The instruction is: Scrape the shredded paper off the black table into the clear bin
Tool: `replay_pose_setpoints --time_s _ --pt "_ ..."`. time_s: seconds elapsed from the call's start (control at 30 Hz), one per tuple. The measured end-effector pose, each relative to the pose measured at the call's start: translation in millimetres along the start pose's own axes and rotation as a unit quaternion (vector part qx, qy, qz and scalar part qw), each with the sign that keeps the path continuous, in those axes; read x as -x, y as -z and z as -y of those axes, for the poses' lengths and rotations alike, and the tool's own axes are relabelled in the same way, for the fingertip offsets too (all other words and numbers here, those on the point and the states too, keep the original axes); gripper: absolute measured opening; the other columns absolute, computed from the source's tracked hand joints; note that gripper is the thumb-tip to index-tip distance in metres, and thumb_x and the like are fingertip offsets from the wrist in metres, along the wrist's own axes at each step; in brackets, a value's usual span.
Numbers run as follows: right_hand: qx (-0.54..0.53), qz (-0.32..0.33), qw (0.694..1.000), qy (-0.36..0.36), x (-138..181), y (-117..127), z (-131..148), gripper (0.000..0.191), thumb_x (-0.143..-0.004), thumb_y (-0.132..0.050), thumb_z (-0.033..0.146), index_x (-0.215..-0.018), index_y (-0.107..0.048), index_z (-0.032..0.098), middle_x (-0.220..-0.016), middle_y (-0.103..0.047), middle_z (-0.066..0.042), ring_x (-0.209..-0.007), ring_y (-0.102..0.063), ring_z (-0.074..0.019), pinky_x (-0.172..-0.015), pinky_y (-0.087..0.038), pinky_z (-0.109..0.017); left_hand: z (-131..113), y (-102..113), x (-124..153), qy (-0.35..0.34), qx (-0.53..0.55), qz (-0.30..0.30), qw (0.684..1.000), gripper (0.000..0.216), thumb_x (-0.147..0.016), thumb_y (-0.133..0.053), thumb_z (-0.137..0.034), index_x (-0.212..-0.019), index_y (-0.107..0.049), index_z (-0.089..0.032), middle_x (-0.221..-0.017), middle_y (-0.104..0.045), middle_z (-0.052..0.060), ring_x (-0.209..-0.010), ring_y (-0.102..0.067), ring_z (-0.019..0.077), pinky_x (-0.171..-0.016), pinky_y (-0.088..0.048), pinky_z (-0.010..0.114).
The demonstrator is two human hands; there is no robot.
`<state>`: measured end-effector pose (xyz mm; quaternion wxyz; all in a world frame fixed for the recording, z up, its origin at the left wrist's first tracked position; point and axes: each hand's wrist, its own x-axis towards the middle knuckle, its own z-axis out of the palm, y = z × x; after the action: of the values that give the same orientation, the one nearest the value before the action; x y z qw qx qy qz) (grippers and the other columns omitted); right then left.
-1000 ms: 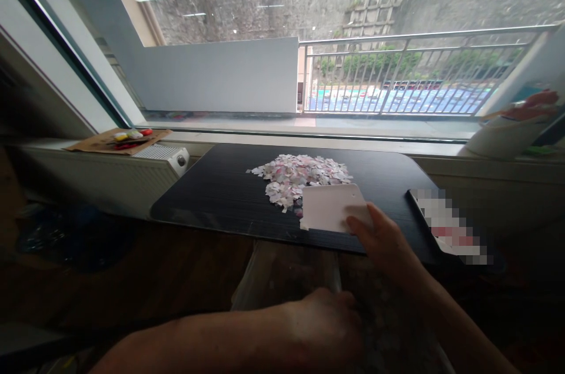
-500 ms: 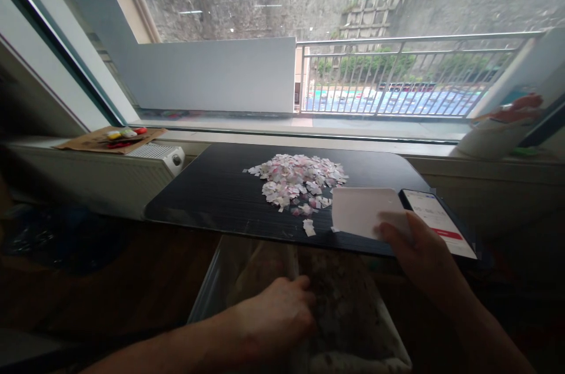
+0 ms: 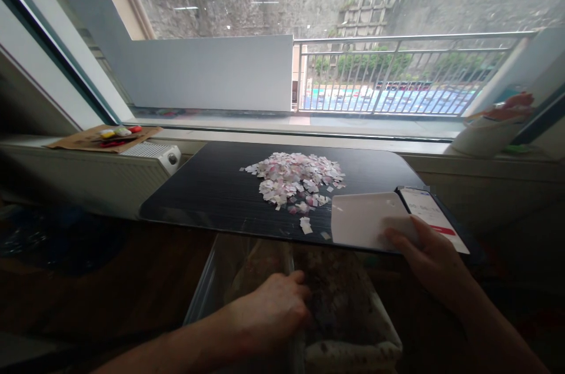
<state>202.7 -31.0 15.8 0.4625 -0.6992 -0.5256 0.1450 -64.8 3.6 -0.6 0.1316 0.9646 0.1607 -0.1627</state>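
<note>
A heap of small pale pink and white paper scraps (image 3: 295,174) lies on the black tabletop (image 3: 212,191). My right hand (image 3: 424,250) grips a flat white scraper (image 3: 364,218) by its right end, its blade resting near the table's front edge. A loose scrap (image 3: 305,225) sits left of the blade, and another (image 3: 325,236) is just beside its lower corner. Below the table, my left hand (image 3: 278,306) is closed at the edge of a clear plastic bin (image 3: 212,277); its fingertips are partly hidden.
A phone (image 3: 435,218) showing a timer lies at the table's right end, behind my right hand. A dark-stained, pale-rimmed container (image 3: 353,303) stands under the front edge. To the left are a radiator (image 3: 110,171) and brown cardboard (image 3: 83,137) with small tools. A white bag (image 3: 477,136) stands on the right sill.
The scraper has shifted slightly toward the table's front edge, and a small scrap now shows apart from its corner. My left hand stays at the bin. The view has shifted a little.
</note>
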Motion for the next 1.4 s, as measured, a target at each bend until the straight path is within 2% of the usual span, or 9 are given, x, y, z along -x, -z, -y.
replay_pose_setpoints --time_s 0.17,0.3,0.47,0.73,0.9,1.13,1.27,1.4 --pt "-0.033 -0.008 0.999 -0.012 1 -4 7 0.016 -0.083 -0.059 0.039 -0.081 -0.064 0.024 -0.069 -0.068 -0.001 -0.063 -0.062 -0.0203 -0.059 -0.050 -0.031 0 -1 0 0.003 0.002 0.004 1.000 0.006 -0.083 -0.067 -0.018 -0.077 -0.067 -0.017 -0.087 -0.067 0.005 -0.087 -0.054 0.0224 -0.055 -0.029 0.034" --pt "-0.065 -0.011 0.998 -0.008 -3 -18 11 0.019 -0.083 -0.061 0.039 -0.089 -0.066 0.022 -0.075 -0.072 -0.001 -0.067 -0.066 -0.0196 -0.063 -0.053 -0.030 1 0 0 -0.009 0.000 -0.005 1.000 0.007 -0.082 -0.069 -0.019 -0.076 -0.066 -0.017 -0.085 -0.066 0.004 -0.086 -0.055 0.0222 -0.058 -0.031 0.035" --pt "-0.065 0.034 0.997 0.030 -11 -34 8 0.023 -0.082 -0.060 0.042 -0.088 -0.066 0.022 -0.070 -0.070 -0.001 -0.061 -0.063 -0.0187 -0.057 -0.052 -0.029 0 -1 1 -0.009 -0.005 -0.010 1.000 0.008 -0.081 -0.069 -0.017 -0.074 -0.065 -0.016 -0.084 -0.066 0.005 -0.084 -0.054 0.0215 -0.055 -0.028 0.034" --pt "-0.052 0.011 0.998 -0.019 2 -16 17 0.020 -0.083 -0.059 0.039 -0.090 -0.066 0.022 -0.073 -0.071 -0.001 -0.065 -0.066 -0.0196 -0.061 -0.053 -0.029 0 1 2 -0.004 0.015 -0.016 1.000 0.010 -0.083 -0.066 -0.016 -0.074 -0.065 -0.016 -0.086 -0.066 0.005 -0.087 -0.054 0.0221 -0.056 -0.029 0.034" --pt "-0.052 0.009 0.998 -0.019 1 -14 16 0.017 -0.082 -0.061 0.037 -0.087 -0.066 0.022 -0.071 -0.071 -0.001 -0.063 -0.065 -0.0204 -0.058 -0.052 -0.030 -1 2 2 0.001 0.015 -0.009 1.000 0.008 -0.082 -0.067 -0.017 -0.074 -0.064 -0.017 -0.087 -0.066 0.005 -0.088 -0.053 0.0221 -0.055 -0.027 0.034" --pt "-0.034 0.019 0.999 -0.011 2 -10 18 0.017 -0.082 -0.058 0.039 -0.084 -0.065 0.023 -0.068 -0.068 0.000 -0.060 -0.063 -0.0199 -0.057 -0.050 -0.030 -1 5 2 0.001 0.003 0.004 1.000 0.008 -0.084 -0.064 -0.016 -0.077 -0.065 -0.016 -0.088 -0.066 0.006 -0.091 -0.054 0.0228 -0.056 -0.031 0.032" --pt "0.020 -0.014 1.000 -0.013 1 -3 11 0.019 -0.081 -0.058 0.041 -0.082 -0.065 0.024 -0.068 -0.068 0.000 -0.062 -0.063 -0.0215 -0.058 -0.049 -0.031 -1 3 1 -0.001 0.012 0.003 1.000 0.007 -0.083 -0.064 -0.015 -0.076 -0.066 -0.016 -0.087 -0.065 0.006 -0.087 -0.052 0.0222 -0.060 -0.037 0.032" --pt "0.015 -0.031 0.999 -0.012 1 2 7 0.020 -0.081 -0.058 0.041 -0.085 -0.067 0.024 -0.070 -0.071 -0.001 -0.066 -0.066 -0.0228 -0.060 -0.051 -0.032 -1 1 1 -0.001 0.023 -0.009 1.000 0.010 -0.082 -0.065 -0.014 -0.073 -0.064 -0.016 -0.085 -0.065 0.006 -0.086 -0.052 0.0223 -0.062 -0.039 0.033"
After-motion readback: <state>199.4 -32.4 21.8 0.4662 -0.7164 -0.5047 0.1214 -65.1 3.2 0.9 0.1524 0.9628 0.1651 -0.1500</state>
